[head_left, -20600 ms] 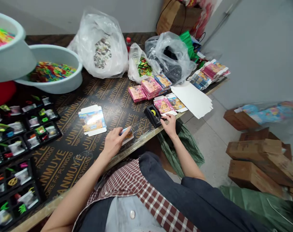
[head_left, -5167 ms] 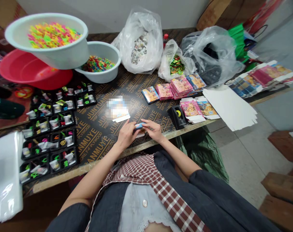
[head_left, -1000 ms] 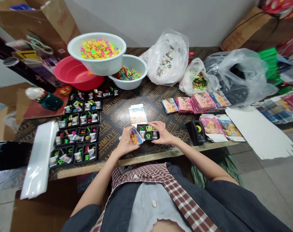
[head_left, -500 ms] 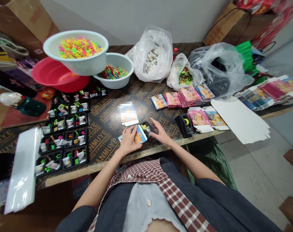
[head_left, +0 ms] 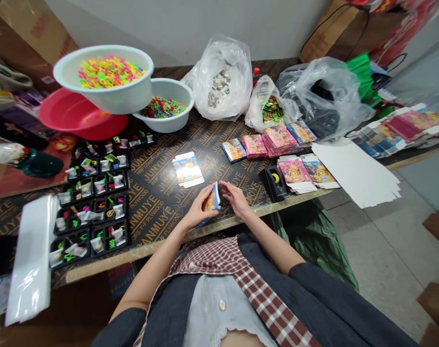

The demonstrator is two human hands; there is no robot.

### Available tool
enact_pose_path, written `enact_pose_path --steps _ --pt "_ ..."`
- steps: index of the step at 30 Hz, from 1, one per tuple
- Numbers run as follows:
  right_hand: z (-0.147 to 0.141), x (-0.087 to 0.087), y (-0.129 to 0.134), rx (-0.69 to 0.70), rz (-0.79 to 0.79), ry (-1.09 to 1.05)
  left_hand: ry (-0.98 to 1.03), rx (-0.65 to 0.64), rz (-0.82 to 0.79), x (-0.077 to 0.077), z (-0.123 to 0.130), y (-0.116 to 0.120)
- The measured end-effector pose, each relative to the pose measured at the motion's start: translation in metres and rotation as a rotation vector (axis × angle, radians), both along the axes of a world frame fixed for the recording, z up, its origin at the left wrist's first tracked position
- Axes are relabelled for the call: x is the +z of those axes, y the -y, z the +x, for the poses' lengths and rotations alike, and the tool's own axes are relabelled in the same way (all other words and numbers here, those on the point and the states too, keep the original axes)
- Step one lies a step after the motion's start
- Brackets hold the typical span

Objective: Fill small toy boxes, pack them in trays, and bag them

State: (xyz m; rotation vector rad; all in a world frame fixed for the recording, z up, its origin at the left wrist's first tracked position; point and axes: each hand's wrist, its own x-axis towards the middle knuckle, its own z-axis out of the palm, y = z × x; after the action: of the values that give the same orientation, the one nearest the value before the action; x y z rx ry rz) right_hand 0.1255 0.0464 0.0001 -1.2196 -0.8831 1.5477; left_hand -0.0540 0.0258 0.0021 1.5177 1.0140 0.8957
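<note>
Both my hands meet over the front of the dark plywood table (head_left: 157,212). My left hand (head_left: 198,209) grips a small printed card box (head_left: 212,200), tilted up on edge. My right hand (head_left: 236,197) closes on a black insert tray (head_left: 220,195), which sits against the box's right end and is mostly hidden. A flat, unfolded card box (head_left: 187,169) lies just beyond my hands. Black trays of small toys in clear bags (head_left: 92,207) stand to the left.
Stacks of printed boxes (head_left: 266,144), a black tape dispenser (head_left: 273,183) and white card sheets (head_left: 355,173) lie to the right. White bowls of colourful pieces (head_left: 103,79) and plastic bags (head_left: 219,79) stand at the back. A clear plastic sleeve stack (head_left: 31,260) lies at the left.
The box has risen from lying flat to tilted on edge between my hands. The black tray now shows less, and my right hand has closed on it.
</note>
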Motion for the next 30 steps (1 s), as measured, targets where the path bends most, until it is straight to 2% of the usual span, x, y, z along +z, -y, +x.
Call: enact_pose_path --steps 2,4,8,11,14,19,23,26,30 --pt "-0.002 0.005 -0.003 0.028 -0.059 -0.094 0.289 -0.032 -0.206 0.001 0.003 0.0" --pt "-0.004 0.008 -0.005 -0.004 -0.055 -0.125 0.447 0.04 -0.375 -0.001 0.006 0.002" --pt "-0.007 0.007 -0.005 -0.047 -0.035 -0.028 0.543 0.278 -0.527 -0.01 0.008 0.011" --pt "-0.012 0.002 -0.002 -0.026 0.006 0.113 0.574 0.387 -0.615 -0.014 0.01 0.017" --pt "-0.012 0.0 0.002 0.012 0.088 0.172 0.584 0.465 -0.655 -0.012 0.011 0.017" --pt "-0.001 -0.003 0.007 0.052 0.043 0.066 0.547 0.503 -0.575 -0.002 0.011 0.009" --pt "-0.002 -0.008 0.006 0.075 0.058 0.14 0.464 0.52 -0.316 0.004 0.009 0.006" --pt "-0.003 -0.01 0.006 0.067 0.052 0.126 0.313 0.424 -0.135 0.008 0.002 0.008" --pt "0.005 -0.004 0.008 0.098 0.124 0.019 0.1 0.304 -0.012 0.014 -0.008 0.007"
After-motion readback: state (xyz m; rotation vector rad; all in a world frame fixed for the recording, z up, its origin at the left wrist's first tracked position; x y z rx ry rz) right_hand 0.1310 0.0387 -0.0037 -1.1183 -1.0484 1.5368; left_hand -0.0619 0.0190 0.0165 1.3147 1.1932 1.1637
